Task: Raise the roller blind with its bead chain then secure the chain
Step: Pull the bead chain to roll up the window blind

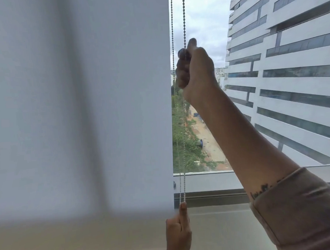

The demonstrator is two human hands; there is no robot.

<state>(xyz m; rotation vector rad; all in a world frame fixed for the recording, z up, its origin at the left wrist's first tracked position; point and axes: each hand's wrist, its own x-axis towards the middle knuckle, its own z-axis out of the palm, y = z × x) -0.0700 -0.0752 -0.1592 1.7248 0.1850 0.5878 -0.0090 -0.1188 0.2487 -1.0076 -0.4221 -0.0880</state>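
Observation:
A white roller blind [79, 110] covers the left half of the window, its lower edge low near the sill. A metal bead chain [172, 29] hangs in two strands just right of the blind's edge. My right hand [194, 68] is raised high and closed around the right strand. My left hand [178, 233] is low at the bottom of the view, pinching the bottom of the chain loop with one finger pointing up.
The grey window frame and sill [211, 181] run across below the glass. A large white striped building [291, 70] and green trees show outside. My sleeve [302, 209] fills the lower right corner.

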